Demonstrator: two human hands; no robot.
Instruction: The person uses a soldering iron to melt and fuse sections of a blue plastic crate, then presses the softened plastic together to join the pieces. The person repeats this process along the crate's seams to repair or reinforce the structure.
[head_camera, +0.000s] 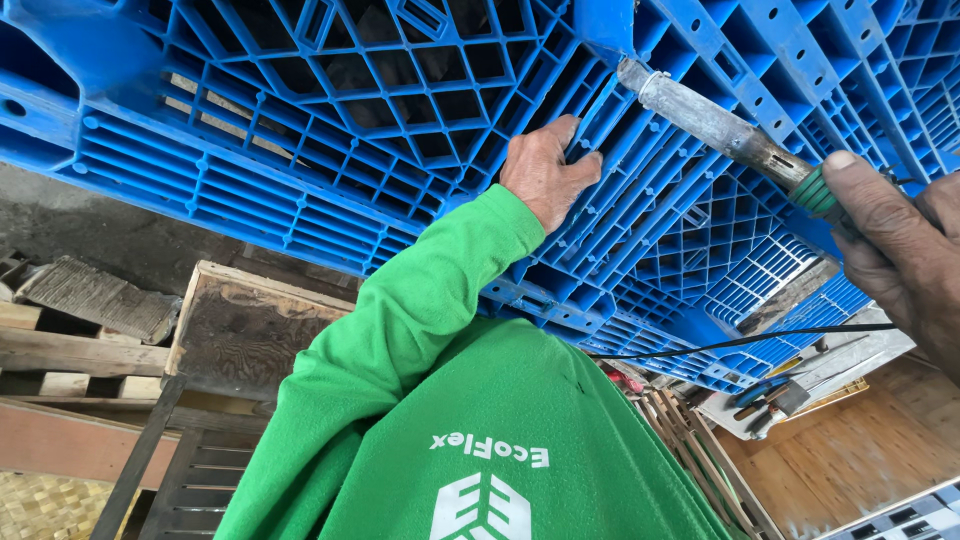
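Note:
A large blue plastic pallet (330, 120) with a grid of ribs stands tilted in front of me and fills the top of the view. My left hand (545, 172), in a green sleeve, presses flat against its ribs near the middle. My right hand (900, 255) grips the green handle of a heating tool with a long grey metal barrel (705, 118). The barrel's tip touches a blue rib near the pallet's top. A black cable (740, 345) trails from the right hand's side across the pallet's lower edge.
Weathered wooden pallets and planks (240, 320) lie at the left below the blue pallet. Pliers and other hand tools (770, 395) rest on a board at the lower right, beside wooden slats (700, 440). A woven mat (40, 505) shows at the bottom left.

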